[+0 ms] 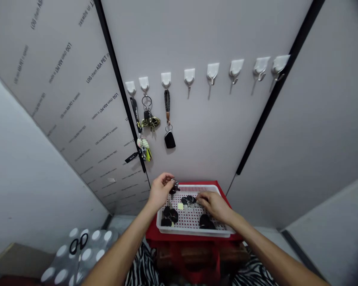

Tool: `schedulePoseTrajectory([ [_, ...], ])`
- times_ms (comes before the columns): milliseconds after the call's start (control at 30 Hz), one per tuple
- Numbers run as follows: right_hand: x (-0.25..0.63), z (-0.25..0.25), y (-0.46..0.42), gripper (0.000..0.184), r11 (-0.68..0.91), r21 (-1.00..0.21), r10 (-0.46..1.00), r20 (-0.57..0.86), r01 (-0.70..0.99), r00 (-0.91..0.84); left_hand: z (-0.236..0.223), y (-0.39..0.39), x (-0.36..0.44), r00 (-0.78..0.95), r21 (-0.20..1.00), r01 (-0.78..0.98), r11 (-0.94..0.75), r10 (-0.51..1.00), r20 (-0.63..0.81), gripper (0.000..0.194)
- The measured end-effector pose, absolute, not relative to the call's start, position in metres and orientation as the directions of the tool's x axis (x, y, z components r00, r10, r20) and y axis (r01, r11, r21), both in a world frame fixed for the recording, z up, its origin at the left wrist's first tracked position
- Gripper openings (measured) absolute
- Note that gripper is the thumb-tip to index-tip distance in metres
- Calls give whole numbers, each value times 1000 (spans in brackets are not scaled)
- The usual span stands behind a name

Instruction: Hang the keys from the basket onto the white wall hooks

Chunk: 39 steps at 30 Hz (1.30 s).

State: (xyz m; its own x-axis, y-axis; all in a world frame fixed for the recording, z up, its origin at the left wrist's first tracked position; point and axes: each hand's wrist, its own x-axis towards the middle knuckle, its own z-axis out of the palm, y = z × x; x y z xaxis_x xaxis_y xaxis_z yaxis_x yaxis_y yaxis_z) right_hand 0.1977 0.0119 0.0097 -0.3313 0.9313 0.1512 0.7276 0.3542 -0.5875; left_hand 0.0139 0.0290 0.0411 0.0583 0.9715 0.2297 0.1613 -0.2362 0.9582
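My left hand (161,191) is closed in a pinch on a small dark keychain (174,186) with a metal ring, held just over the back left rim of a white perforated plastic basket (193,231). Inside the basket, the bent fingertips of my right hand (213,203) close on the edge of another dark keychain (188,200), which has pale clear pieces beside it. Dark round keychains (170,215) lie in the front left corner. Another black item (207,221) sits at the front right, below my right wrist. A small yellow square (180,206) rests near the middle.
White adhesive hooks (189,75) run in a row across the grey panel. Three at the left carry a black strap with charms (143,149), a ring of brass-coloured charms (150,119) and a black fob (169,140). The basket stands on a red bag (155,234). Scissors (79,243) lie on packed bottles (86,254).
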Motion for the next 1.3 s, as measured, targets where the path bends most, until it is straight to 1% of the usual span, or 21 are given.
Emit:
schedulePoseTrajectory([
  [100, 189, 20, 12, 26, 360, -659, 932, 224, 660, -285, 53, 27, 12, 267, 908, 290, -302, 937, 227, 11],
  [167, 180, 28, 10, 30, 397, -702, 917, 276, 591, -289, 57, 27, 12, 312, 879, 320, -355, 915, 256, 12],
  [267, 168, 35, 9, 31, 451, -734, 886, 298, 509, -354, 62, 28, 13, 322, 878, 285, -386, 901, 292, 13],
  [367, 164, 33, 9, 22, 415, -759, 887, 215, 501, -408, 70, 28, 13, 291, 896, 242, -372, 909, 298, 12],
  [433, 165, 29, 9, 23, 373, -778, 905, 183, 506, -384, 77, 28, 11, 220, 924, 189, -331, 932, 289, 10],
  [500, 166, 28, 10, 22, 362, -795, 922, 230, 487, -310, 82, 27, 10, 183, 955, 122, -269, 952, 245, 10],
  [533, 166, 29, 10, 24, 376, -799, 921, 268, 469, -282, 84, 27, 10, 192, 966, 94, -241, 957, 220, 10],
  [633, 160, 33, 12, 34, 450, -783, 889, 350, 429, -294, 86, 26, 12, 257, 978, 51, -202, 949, 182, 12],
  [700, 155, 34, 12, 31, 462, -775, 880, 339, 431, -333, 85, 26, 14, 249, 976, 39, -214, 948, 198, 11],
  [833, 152, 31, 14, 20, 377, -795, 915, 241, 475, -323, 85, 26, 13, 177, 975, 32, -221, 961, 212, 9],
  [867, 153, 31, 14, 19, 372, -797, 919, 245, 476, -308, 85, 26, 12, 180, 977, 29, -212, 962, 204, 9],
  [933, 155, 32, 14, 21, 403, -800, 912, 306, 445, -274, 85, 26, 12, 225, 979, 33, -201, 956, 188, 10],
  [1033, 154, 42, 14, 27, 476, -804, 876, 395, 357, -277, 87, 26, 14, 333, 969, 60, -241, 920, 208, 12],
  [1133, 151, 57, 18, 25, 467, -826, 874, 377, 317, -305, 96, 30, 18, 393, 940, 82, -330, 878, 273, 13],
  [1200, 149, 71, 24, 26, 447, -844, 884, 365, 298, -292, 106, 36, 19, 374, 911, 118, -396, 867, 329, 13],
  [1300, 149, 100, 37, 26, 456, -853, 883, 397, 256, -249, 127, 49, 19, 277, 858, 180, -480, 862, 424, 14],
])
